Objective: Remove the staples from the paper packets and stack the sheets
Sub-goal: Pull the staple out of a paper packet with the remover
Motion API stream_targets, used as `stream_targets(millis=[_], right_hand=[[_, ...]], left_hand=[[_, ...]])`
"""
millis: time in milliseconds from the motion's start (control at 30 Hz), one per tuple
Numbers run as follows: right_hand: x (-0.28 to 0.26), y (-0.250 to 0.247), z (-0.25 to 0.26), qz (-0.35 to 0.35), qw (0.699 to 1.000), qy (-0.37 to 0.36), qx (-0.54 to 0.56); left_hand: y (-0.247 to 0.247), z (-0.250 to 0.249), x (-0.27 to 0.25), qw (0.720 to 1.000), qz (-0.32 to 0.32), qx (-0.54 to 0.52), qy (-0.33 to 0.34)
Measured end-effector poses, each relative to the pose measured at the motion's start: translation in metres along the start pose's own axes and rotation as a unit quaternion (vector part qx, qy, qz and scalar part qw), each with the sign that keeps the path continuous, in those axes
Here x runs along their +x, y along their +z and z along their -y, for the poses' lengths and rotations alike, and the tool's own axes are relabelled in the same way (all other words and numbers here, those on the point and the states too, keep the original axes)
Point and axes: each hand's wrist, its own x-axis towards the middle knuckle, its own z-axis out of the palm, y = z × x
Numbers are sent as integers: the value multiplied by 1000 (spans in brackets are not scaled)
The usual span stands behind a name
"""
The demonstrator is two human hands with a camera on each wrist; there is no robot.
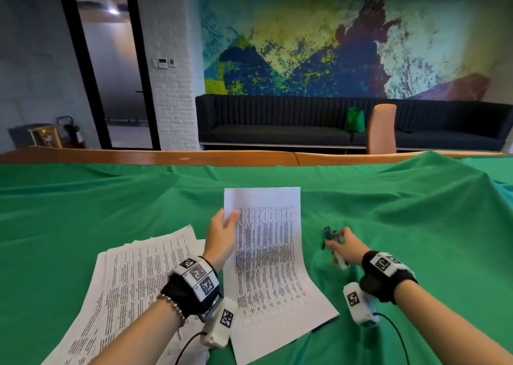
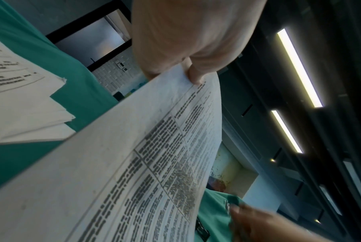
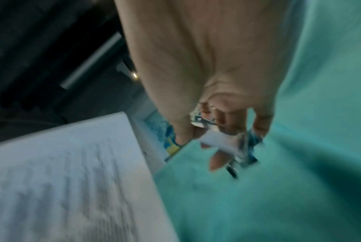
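My left hand (image 1: pixel 231 220) pinches the left edge of a printed paper packet (image 1: pixel 272 256) and holds its far end lifted off the green cloth (image 1: pixel 402 225). In the left wrist view the thumb (image 2: pixel 196 75) presses on the packet (image 2: pixel 134 163) near its top. To the right, my right hand (image 1: pixel 340 243) grips a small blue and white staple remover (image 1: pixel 329 235) just above the cloth. The right wrist view is blurred but shows fingers (image 3: pixel 218 117) curled round the staple remover (image 3: pixel 244 147). A loose stack of printed sheets (image 1: pixel 133 278) lies at the left.
The cloth rises in a fold (image 1: pixel 433 175) at the far right. A wooden table edge (image 1: pixel 166 157) runs along the back. Beyond it stand an orange chair back (image 1: pixel 381 128) and a dark sofa (image 1: pixel 277 123).
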Motion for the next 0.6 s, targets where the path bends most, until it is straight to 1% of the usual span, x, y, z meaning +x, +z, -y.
stream_targets(millis=[33,100,167,200,233,267,300,367,400,433,533,600], right_hand=[[-5,-7,12,-5,998,-30,57],[-20,-24,44,-13,989,-102,107],[-41,-40,79,-6,977,-186,107],[-51,-47,94,-6,968,-236,82],[-62,-53,108,-11,957,-288,32],[-71,-56,118,-25,942,-333,-41],[-79,-58,126,-50,919,-370,-128],[-89,-56,136,-121,850,-410,-307],[-93,-54,141,-146,818,-418,-367],[-96,-54,144,-158,797,-423,-402],[-98,-53,147,-169,775,-429,-433],[-98,-52,146,-184,745,-439,-467]], left_hand=[[1,0,-1,1000,3,2,9],[4,2,-3,999,23,12,35],[8,8,-7,997,38,23,58],[12,8,-10,996,42,28,77],[15,7,-13,994,42,31,94],[19,5,-16,992,40,33,112],[23,2,-19,991,39,37,126],[30,-4,-26,987,38,56,149],[33,-5,-29,985,42,62,156],[36,-6,-30,983,45,63,164],[42,-10,-33,977,58,75,193],[43,-12,-33,971,59,100,209]])
